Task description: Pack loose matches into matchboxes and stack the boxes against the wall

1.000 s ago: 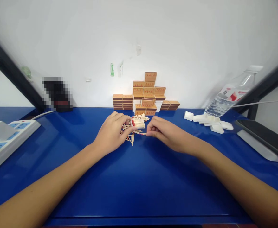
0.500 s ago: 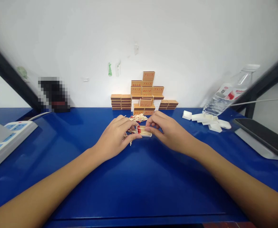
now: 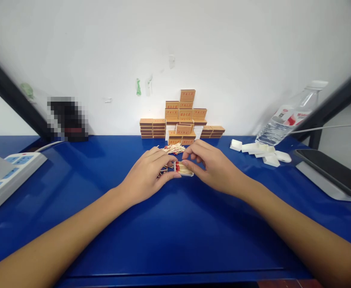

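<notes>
- Blue tabletop (image 3: pixel 175 232) meets white wall (image 3: pixel 223 48) behind stacked matchboxes (image 3: pixel 185 114).
- Your left hand (image 3: pixel 147 172) grips the matchbox tray (image 3: pixel 185 174), matches (image 3: pixel 183 168) inside, in front of those boxes.
- Your right hand (image 3: pixel 214 164) curls narrow at its right end; whether it pinches a match, I cannot tell.

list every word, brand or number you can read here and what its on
"安全火柴": red print on the middle matchbox of the stack, as best it reads
Other matchboxes: red characters, too small to read surely
Bottle: label print, too blurred
Dark object at left: pixelated, nothing readable
Held matchbox tray: no writing shows
</notes>
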Tool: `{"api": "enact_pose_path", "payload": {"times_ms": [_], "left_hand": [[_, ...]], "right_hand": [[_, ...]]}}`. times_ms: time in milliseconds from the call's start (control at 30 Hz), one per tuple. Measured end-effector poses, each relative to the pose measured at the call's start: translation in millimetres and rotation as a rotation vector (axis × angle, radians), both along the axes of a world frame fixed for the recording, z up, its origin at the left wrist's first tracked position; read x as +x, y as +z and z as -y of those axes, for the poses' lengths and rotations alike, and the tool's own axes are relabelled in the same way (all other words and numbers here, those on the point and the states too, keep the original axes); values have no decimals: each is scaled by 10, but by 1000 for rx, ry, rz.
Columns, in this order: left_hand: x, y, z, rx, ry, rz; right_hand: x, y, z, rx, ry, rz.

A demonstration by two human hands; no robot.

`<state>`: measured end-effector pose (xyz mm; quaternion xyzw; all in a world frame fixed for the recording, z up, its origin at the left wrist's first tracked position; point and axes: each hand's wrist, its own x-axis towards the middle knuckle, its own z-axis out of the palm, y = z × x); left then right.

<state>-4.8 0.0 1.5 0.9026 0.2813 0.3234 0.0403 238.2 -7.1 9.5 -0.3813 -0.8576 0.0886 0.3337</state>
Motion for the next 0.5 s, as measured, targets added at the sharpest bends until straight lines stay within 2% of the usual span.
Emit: {"api": "enact_pose_path", "payload": {"times_ms": [67, 167, 267, 367, 500], "left_hand": [[-15, 8, -25, 5, 37, 40], [-60, 28, -92, 28, 181, 105], [-101, 48, -148, 26, 319, 155], [-114, 54, -163, 27, 355, 165], [-104, 42, -152, 49, 342, 134]], "right_hand": [[0, 5, 0, 18, -23, -27], [-27, -15, 13, 27, -52, -74], [-100, -96, 44, -50, 88, 5], [-196, -200, 76, -134, 230, 124], [-262, -252, 84, -141, 253, 155]]}}
